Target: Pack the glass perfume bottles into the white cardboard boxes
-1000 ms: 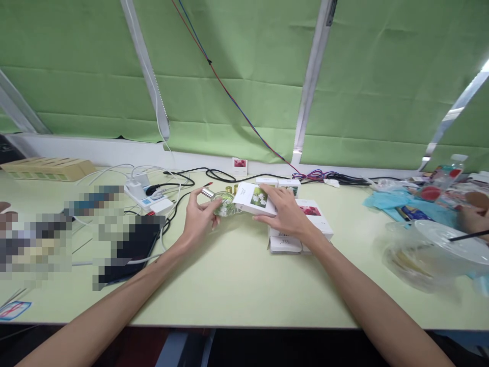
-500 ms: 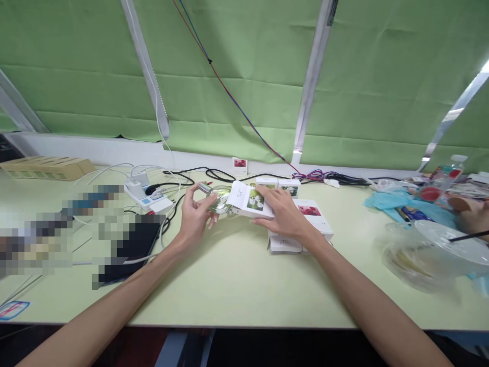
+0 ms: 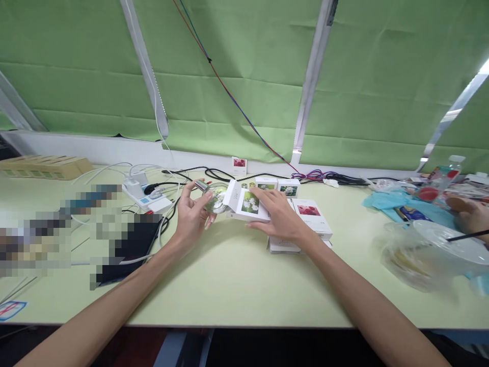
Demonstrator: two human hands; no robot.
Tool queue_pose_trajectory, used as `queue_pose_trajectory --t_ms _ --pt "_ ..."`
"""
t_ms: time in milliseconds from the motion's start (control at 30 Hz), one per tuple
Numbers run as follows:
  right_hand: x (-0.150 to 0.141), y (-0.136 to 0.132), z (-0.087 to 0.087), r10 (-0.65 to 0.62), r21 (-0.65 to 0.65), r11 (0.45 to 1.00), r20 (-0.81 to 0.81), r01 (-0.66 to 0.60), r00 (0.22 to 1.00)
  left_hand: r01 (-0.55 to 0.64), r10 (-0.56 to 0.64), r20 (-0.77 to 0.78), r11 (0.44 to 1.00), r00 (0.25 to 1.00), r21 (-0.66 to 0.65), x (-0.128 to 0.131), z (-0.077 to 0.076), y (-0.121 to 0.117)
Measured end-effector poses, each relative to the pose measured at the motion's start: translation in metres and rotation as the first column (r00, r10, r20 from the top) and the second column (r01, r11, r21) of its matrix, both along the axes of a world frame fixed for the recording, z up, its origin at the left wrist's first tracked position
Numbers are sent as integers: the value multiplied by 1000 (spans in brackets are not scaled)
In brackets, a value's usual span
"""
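One broad, pale green tabletop (image 3: 237, 285), smooth, bearing all the items below.

One clear plastic container with a lid and black straw (image 3: 451, 239), at the right, well apart from both hands.

One group of flat white cardboard boxes (image 3: 321, 224), the upper one printed with red flowers, beside the right wrist.

One white cardboard carton with a white-flower picture (image 3: 236, 208), in front of the right hand (image 3: 284, 219) and tilted, its end flap raised towards the left. The fingers lie bent over its top, the thumb along its near edge, gripping it between them. Judged light and stiff in the walls, apt to crease at the flap; best held by the long edges, lightly.

One round, flat, clear glass bottle with a floral design (image 3: 216, 200), in the left hand (image 3: 189, 221), pinched between thumb and curled fingers near its silver cylindrical cap (image 3: 201, 185). It lies just beside the carton's flap; whether they touch is hard to make out. Probably the heavier piece, slick and breakable; the rim and shoulder offer the surest hold, whereas the cap might slip off.

Two small white boxes with flower pictures (image 3: 288, 188), side by side behind the right hand.

One small white card with a red picture (image 3: 239, 164), upright against the back ledge.
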State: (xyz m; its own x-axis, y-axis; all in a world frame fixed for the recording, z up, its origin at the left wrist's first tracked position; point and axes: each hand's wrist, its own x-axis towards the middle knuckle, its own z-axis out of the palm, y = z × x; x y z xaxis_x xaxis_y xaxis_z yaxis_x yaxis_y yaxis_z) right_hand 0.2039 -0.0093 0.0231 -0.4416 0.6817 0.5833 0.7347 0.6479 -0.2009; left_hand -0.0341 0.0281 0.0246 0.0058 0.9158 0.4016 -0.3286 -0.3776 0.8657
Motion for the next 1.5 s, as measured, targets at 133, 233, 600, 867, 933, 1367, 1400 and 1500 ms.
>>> queue_pose_trajectory --t_ms 133,233,600,867,933,1367,1400,1500 --pt "0 1 -1 9 6 1000 0 -9 1000 -3 3 -12 1000 1000 -7 2 1 -3" --pt "-1 1 -2 16 6 1000 -6 -16 1000 -11 11 -30 1000 1000 -9 2 0 -2" --pt "-5 0 -4 46 58 997 1 -46 999 -54 52 -61 998 997 -32 1 -2 -1" --pt "-17 -7 -4 -9 79 997 29 7 1000 -111 112 -113 994 987 13 1 -4 -1" --pt "-19 -8 -4 -19 81 997 27 16 999 -129 131 -110 991 985 23 1 -4 -2" --pt "-28 -12 -9 48 86 995 -17 -47 999 -168 168 -87 986 982 14 3 -1 -6" --pt "-29 -12 -9 59 80 995 -24 -57 998 -170 171 -87 985 981 13 2 -2 -5" --pt "-30 -13 -10 81 70 995 -48 -78 996 -180 180 -80 984 980 11 1 -4 -3"
